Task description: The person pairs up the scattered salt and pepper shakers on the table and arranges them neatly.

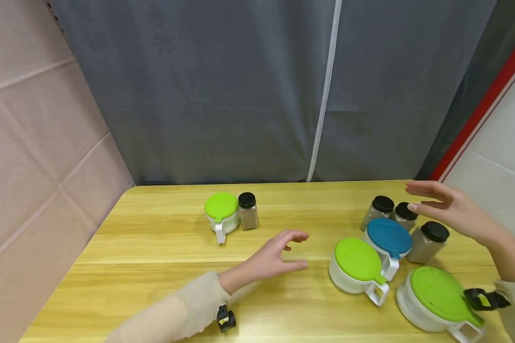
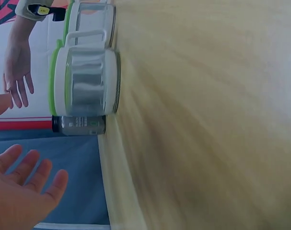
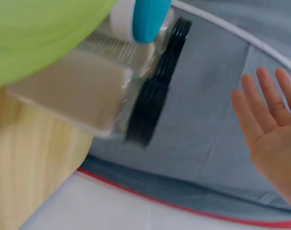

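Nothing gripped: left hand (image 1: 274,257) loose, frame center over table (image 1: 154,247); right hand (image 1: 450,209) spread above black-capped jars (image 1: 405,216), right side.

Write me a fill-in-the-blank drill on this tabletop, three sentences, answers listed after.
1. Among the lidded white containers, exactly one has a lid coloured ____.
2. The lone spice jar at the far middle of the table stands beside a container whose lid is ____.
3. The left hand and the right hand both hover with fingers spread, holding ____.

Missing words: blue; green; nothing
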The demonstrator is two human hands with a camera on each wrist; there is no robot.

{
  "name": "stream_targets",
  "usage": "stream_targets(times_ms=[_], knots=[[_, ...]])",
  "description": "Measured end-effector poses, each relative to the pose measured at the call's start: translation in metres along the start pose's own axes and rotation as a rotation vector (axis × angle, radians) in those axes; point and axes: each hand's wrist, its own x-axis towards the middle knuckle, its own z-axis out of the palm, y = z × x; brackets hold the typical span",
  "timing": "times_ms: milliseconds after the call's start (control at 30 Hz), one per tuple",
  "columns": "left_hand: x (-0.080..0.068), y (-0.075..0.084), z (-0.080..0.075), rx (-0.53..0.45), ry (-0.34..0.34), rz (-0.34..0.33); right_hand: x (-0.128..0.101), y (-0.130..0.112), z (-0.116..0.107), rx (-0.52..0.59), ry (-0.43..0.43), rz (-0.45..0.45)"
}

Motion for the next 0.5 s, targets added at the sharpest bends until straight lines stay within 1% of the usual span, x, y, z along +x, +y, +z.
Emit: stream_targets(times_ms=[100,267,367,500], knots=[[0.001,-0.001,0.008,0.018,-0.030,0.004,-0.006,0.010,-0.004,-0.019,0.011,0.070],[0.004,0.004,0.020,0.049,-0.039,-0.008,-0.018,0.029,-0.013,0.002,-0.002,0.144],[0.005,0.008,0.028,0.068,-0.035,-0.035,-0.026,0.041,-0.018,0.003,-0.012,0.183],[0.009,0.013,0.037,0.085,-0.029,-0.072,-0.035,0.057,-0.020,0.007,-0.046,0.269]])
